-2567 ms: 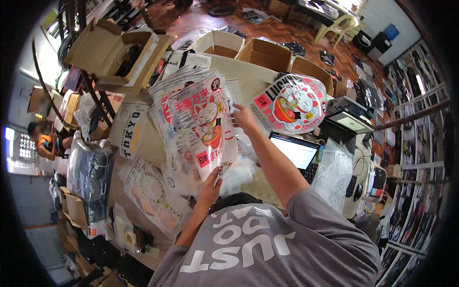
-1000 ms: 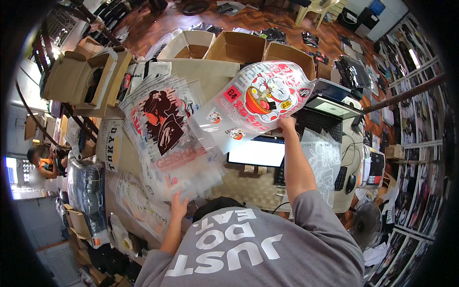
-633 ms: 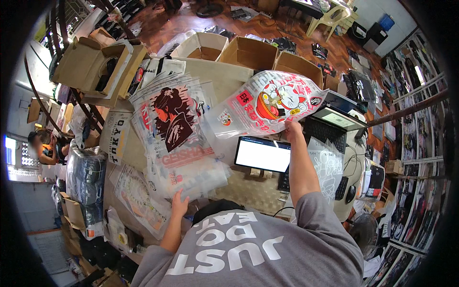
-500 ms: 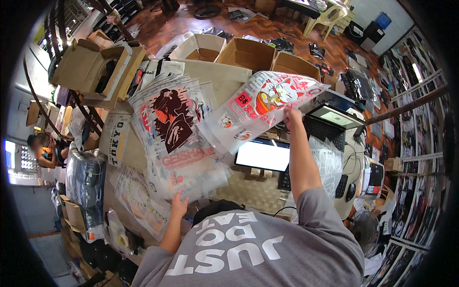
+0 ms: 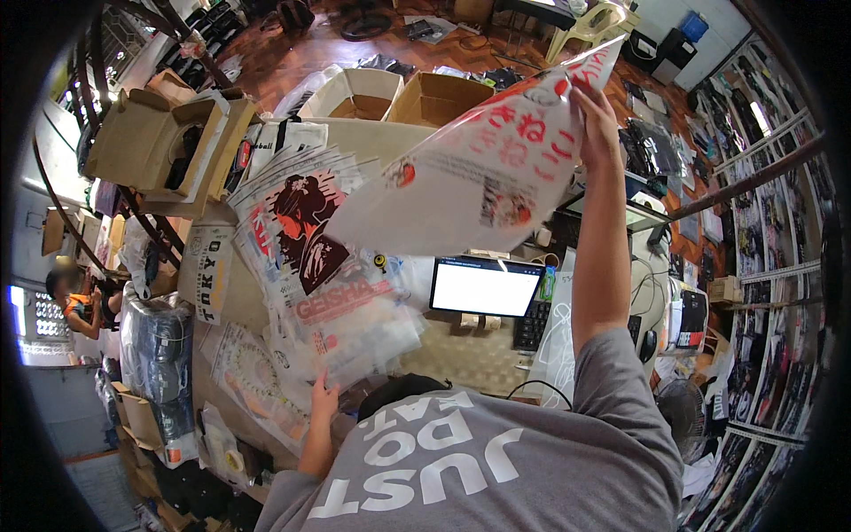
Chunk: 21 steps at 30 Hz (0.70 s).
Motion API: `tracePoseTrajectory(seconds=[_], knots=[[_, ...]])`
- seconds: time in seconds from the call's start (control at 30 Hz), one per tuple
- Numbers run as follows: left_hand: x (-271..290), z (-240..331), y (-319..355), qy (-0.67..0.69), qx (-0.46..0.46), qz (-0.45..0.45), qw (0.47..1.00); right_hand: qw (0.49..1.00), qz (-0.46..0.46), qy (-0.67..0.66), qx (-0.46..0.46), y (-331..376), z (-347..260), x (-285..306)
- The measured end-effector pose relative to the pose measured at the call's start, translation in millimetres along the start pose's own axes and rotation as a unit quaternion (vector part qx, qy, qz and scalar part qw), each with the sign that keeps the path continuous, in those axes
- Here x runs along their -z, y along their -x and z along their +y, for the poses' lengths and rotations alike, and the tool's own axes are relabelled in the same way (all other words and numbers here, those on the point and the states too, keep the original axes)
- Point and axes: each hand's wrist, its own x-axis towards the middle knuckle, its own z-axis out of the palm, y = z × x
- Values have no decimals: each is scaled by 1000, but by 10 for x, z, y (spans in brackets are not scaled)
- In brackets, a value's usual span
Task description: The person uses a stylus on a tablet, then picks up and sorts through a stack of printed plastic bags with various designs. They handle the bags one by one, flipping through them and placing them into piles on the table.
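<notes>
My left hand (image 5: 323, 394) grips the lower edge of a fanned stack of clear-bagged prints (image 5: 332, 266); the top one shows a dark-haired figure in red and black. My right hand (image 5: 596, 113) is raised high at the upper right. It holds one clear bag with a red and white print (image 5: 479, 182) by its top corner, tilted flat and lifted away from the stack. The grey shirt (image 5: 496, 461) fills the bottom of the view.
A monitor with a white screen (image 5: 486, 288) and a keyboard (image 5: 532, 326) sit on the desk below the raised bag. Open cardboard boxes (image 5: 355, 93) stand behind, more boxes (image 5: 151, 142) at the left. Another person (image 5: 78, 300) is at the far left. Shelves line the right.
My right hand has swung the red and white bag up and to the right, tilting it flatter. My left hand still holds the stack in about the same place.
</notes>
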Motion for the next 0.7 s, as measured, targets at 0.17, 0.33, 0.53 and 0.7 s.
tracePoseTrajectory(seconds=[0.17, 0.33, 0.53, 0.7], knots=[[-51, -1, -58, -88, 21, -15, 996, 990, 71, 99, -66, -88, 968, 951], [-37, 181, 77, -35, 53, 13, 998, 902, 121, 378, -168, -56, 1942, 1466], [5, 457, 307, -42, 79, 24, 996, 800, 147, 557, -167, -61, 2576, 2028], [-70, -60, 455, -71, 89, 14, 993, 848, 178, 446, -222, 301, 2594, 1881]])
